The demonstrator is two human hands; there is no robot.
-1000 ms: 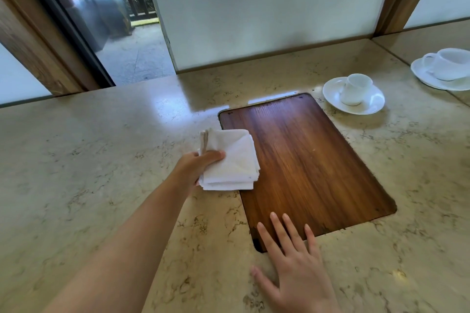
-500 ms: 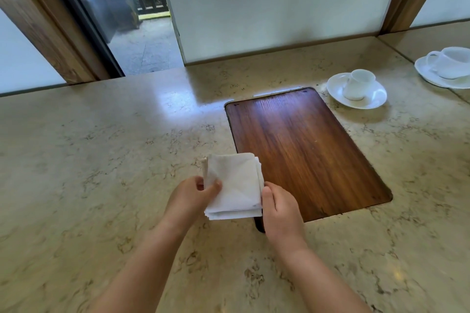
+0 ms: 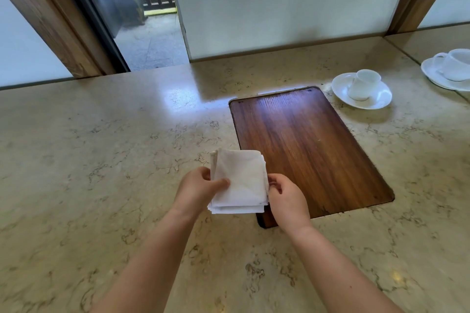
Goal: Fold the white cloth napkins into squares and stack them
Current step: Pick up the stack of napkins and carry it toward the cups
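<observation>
A small stack of folded white napkins (image 3: pixel 241 180) is held between both hands above the marble counter (image 3: pixel 101 160), just left of the near corner of the wooden board (image 3: pixel 305 150). My left hand (image 3: pixel 198 188) pinches the stack's left edge, thumb on top. My right hand (image 3: pixel 287 198) grips its right edge with fingers curled under. The stack is roughly square, with several layers showing at its near edge.
A white cup on a saucer (image 3: pixel 362 90) sits beyond the board's far right corner. A second cup and saucer (image 3: pixel 450 68) is at the right edge. A frosted glass panel and wooden posts rise behind the counter.
The left hand brought the napkin stack off the board's left edge toward me. The right hand left the counter and took hold of the stack's right side.
</observation>
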